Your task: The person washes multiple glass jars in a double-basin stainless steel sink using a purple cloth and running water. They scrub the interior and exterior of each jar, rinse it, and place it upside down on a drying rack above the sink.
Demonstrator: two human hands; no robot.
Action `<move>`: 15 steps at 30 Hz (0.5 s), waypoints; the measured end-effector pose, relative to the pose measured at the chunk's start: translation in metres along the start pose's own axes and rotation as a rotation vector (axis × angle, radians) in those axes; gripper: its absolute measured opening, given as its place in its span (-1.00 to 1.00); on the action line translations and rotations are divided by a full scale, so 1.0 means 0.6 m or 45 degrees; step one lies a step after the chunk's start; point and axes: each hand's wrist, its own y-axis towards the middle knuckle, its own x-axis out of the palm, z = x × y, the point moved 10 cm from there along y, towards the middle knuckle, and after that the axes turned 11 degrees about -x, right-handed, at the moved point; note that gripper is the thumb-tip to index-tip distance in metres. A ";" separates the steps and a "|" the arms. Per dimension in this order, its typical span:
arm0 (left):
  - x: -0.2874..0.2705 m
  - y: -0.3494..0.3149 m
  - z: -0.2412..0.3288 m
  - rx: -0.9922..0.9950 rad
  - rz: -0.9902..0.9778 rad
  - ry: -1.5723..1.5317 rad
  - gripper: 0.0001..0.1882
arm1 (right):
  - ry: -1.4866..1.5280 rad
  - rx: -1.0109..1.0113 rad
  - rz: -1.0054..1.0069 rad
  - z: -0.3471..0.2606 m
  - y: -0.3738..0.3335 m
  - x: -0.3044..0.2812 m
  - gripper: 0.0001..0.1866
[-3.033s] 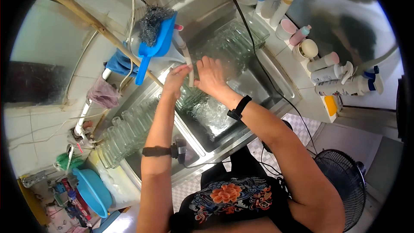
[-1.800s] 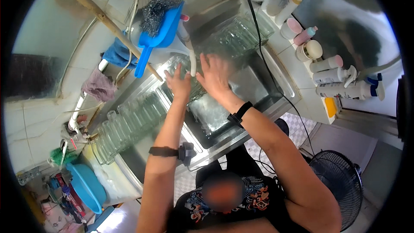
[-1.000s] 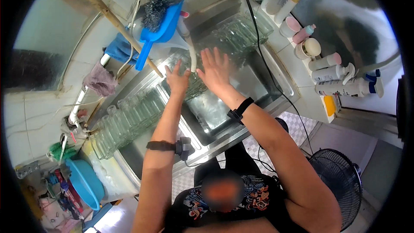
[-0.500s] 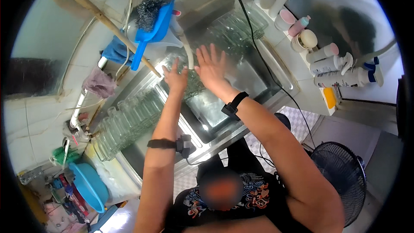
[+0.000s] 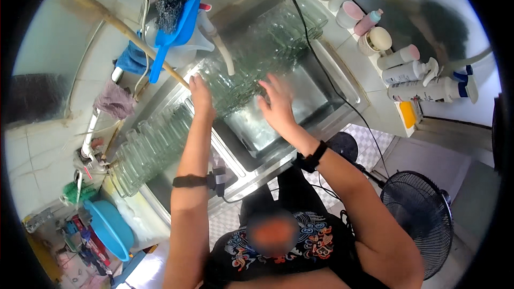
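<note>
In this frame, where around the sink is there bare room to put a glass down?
Bare steel shows in the right part of the sink basin, below the stacked glasses. The left drainboard is crowded with glasses; the right counter holds bottles.

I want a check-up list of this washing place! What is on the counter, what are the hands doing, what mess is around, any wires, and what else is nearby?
Surface: steel sink, basin wet, rim bare near the body.
Job's things: clear glasses piled in the sink; more glasses in a row on the left side.
Clutter: blue scoop with a scrubber, pink cloth, bottles on the right shelf.
Hands: left hand touching the glasses; right hand open over the sink, holding nothing.
Cables: black cable crossing the sink's right edge.
Surroundings: black fan on the floor, blue tub at lower left.
</note>
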 end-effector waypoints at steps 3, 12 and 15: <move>-0.042 0.021 -0.027 -0.039 -0.060 -0.183 -0.30 | 0.208 0.118 -0.086 0.015 -0.072 0.011 -0.69; -0.177 -0.182 -0.103 -0.276 -0.159 -0.296 -0.36 | 0.529 0.558 -0.768 0.002 -0.275 0.138 -0.75; -0.284 -0.245 -0.141 -0.337 -0.155 -0.264 -0.42 | 0.667 0.358 -1.056 -0.093 -0.300 0.155 -0.74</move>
